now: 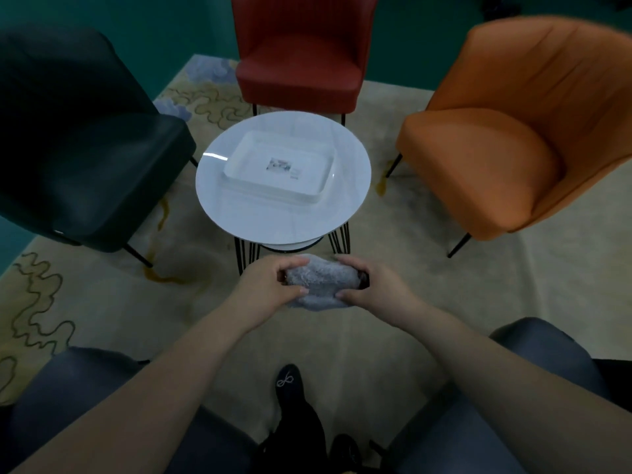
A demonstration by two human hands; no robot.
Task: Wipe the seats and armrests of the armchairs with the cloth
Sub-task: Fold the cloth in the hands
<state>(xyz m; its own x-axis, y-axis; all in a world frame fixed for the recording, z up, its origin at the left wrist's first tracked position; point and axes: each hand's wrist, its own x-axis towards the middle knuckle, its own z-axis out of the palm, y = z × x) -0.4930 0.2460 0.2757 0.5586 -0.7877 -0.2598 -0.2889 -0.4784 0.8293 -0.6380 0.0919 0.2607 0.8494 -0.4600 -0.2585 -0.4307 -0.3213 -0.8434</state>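
Observation:
A fluffy grey cloth [319,282] is bunched between both hands, just in front of the round table. My left hand [265,287] grips its left end with curled fingers and thumb. My right hand [372,285] grips its right end the same way. Three armchairs stand around the table: a dark green one [85,159] at the left, a red one [301,63] at the back, an orange one [506,138] at the right. Neither hand touches a chair.
A round white table [239,213] on thin black legs carries a white rectangular tray [239,169]. A patterned beige rug [102,295] covers the floor. Grey padded armrests [85,381] lie under my forearms on both sides. My dark shoes [290,388] rest below.

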